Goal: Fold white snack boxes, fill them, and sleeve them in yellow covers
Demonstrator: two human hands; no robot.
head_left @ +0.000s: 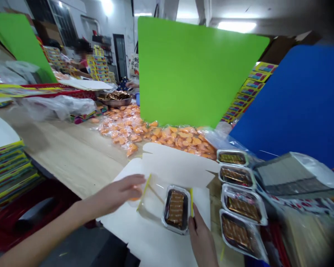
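A white unfolded carton lies on the table in front of me, with thin yellow edges standing up at its left and right. Inside it, toward the right, sits a foil tray holding a brown-wrapped item. My right hand grips the yellow edge just beside this tray, with thumb and fingers closed. My left hand is at the carton's left side, its fingers bent together near the other yellow edge. An orange piece shows under those fingertips, mostly hidden by the hand.
Several similar foil trays line the right side. Bagged orange pieces are heaped beyond the carton, before a green board. A blue board stands right; stacked cartons are left. A metal bowl and a person are farther back.
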